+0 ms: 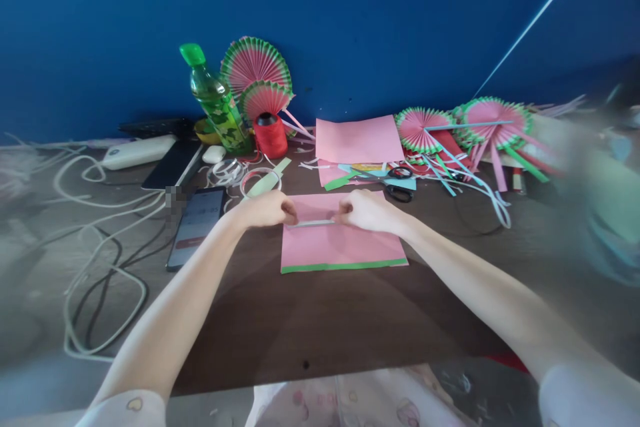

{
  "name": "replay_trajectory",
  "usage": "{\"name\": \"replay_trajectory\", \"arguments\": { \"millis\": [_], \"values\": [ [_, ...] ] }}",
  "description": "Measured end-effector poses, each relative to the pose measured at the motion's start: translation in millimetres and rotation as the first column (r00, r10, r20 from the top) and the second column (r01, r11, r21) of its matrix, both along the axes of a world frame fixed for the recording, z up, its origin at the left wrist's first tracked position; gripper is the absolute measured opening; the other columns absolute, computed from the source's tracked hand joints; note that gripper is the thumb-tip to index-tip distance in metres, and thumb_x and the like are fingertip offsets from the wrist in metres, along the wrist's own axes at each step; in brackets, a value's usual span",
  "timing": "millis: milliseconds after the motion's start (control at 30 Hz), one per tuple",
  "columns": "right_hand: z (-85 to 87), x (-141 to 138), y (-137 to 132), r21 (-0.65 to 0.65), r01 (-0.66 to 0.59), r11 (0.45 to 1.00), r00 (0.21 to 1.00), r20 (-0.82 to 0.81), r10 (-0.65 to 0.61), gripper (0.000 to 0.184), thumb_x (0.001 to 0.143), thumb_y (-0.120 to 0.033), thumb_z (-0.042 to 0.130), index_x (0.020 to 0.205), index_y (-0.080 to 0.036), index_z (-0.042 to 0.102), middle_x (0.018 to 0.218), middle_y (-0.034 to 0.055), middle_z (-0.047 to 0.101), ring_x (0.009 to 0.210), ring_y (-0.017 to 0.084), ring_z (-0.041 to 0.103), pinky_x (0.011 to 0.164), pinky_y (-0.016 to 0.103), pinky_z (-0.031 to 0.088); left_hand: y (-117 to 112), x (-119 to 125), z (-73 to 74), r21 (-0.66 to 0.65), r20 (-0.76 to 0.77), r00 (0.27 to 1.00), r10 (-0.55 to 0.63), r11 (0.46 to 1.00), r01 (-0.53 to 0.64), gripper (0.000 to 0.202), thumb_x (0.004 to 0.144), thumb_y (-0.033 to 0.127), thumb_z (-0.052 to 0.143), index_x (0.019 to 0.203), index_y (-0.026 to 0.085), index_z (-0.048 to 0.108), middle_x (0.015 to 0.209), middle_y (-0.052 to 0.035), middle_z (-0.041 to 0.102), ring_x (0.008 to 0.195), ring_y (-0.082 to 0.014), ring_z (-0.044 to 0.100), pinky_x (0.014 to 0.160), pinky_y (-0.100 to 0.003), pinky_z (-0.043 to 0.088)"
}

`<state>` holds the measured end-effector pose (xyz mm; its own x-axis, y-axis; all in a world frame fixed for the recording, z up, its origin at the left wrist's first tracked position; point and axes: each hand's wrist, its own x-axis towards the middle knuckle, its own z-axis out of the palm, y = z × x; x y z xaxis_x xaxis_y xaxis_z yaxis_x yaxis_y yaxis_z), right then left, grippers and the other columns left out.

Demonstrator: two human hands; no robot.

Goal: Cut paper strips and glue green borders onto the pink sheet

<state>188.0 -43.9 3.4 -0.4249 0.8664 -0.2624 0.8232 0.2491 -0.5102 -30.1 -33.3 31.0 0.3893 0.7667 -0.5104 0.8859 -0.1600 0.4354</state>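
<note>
A pink paper sheet (345, 245) lies on the dark table, with a green strip (345, 267) along its near edge. Over the sheet, a thin whitish strip (315, 222) stretches between my two hands. My left hand (267, 209) is closed in a pinch on the strip's left end. At its other end, my right hand (367, 210) pinches the strip with curled fingers. Whether the strip touches the paper I cannot tell. Just behind my left hand are a roll of tape (260, 181) and a pale green paper strip (270, 177).
Black-handled scissors (399, 193) and more pink paper (357, 140) lie behind the sheet. Pleated paper fans (493, 121) rest at the back right. A green bottle (220, 107) and red thread spool (270, 137) stand back left. A phone (197, 227) and white cables (70, 293) lie left.
</note>
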Motion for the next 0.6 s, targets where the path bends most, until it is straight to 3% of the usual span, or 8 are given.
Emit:
{"name": "replay_trajectory", "arguments": {
  "millis": [600],
  "values": [
    [3.5,-4.8,-1.7,-0.003,-0.029,1.0,0.999,0.026,0.029,0.022,0.073,-0.034,0.056,0.057,-0.018,0.055,0.053,0.0,0.053,0.051,0.011,0.044,0.051,0.026,0.029,1.4,0.1,-2.0,-0.012,-0.025,1.0,0.014,1.0,-0.014,0.017,0.064,0.03,0.058,0.069,0.017,0.067,0.073,-0.0004,0.068,0.072,-0.0154,0.057,0.064,-0.023,0.038]
  ]
}}
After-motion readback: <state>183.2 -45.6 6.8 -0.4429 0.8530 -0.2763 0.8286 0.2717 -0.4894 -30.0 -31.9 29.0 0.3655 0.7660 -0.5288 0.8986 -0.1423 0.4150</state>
